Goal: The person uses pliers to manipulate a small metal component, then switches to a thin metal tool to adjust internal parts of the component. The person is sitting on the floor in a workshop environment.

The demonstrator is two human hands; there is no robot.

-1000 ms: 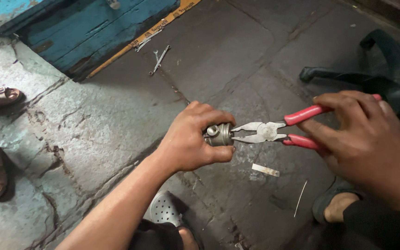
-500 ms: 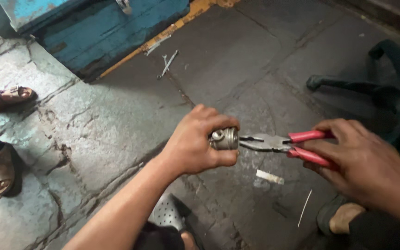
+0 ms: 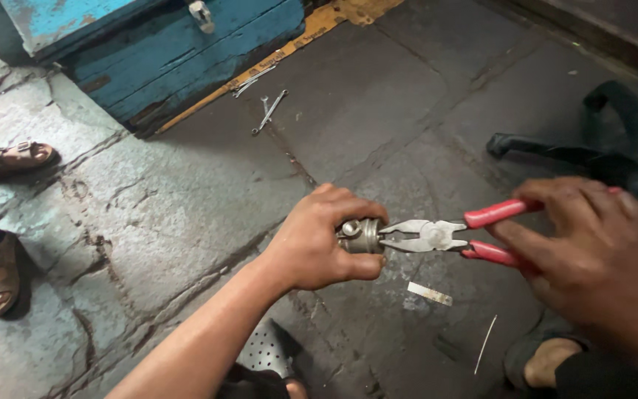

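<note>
Down low over the stone floor [image 3: 186,214], left hand [image 3: 319,247] clamps one metal cylinder [image 3: 362,236]; right hand [image 3: 599,266] squeezes one red-handled pliers [image 3: 444,235], tips at it. Blue box [image 3: 171,52] shut; two spanners [image 3: 263,103] beside it.

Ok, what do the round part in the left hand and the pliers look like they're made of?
The round part looks like bare metal: dull grey with a worn sheen, probably steel or aluminium, hard to say which. The pliers have a bright, silvery steel-looking head, and their handles wear a smooth red sleeve, likely plastic or rubber. The left hand grips the part; the right hand holds the handles.
</note>
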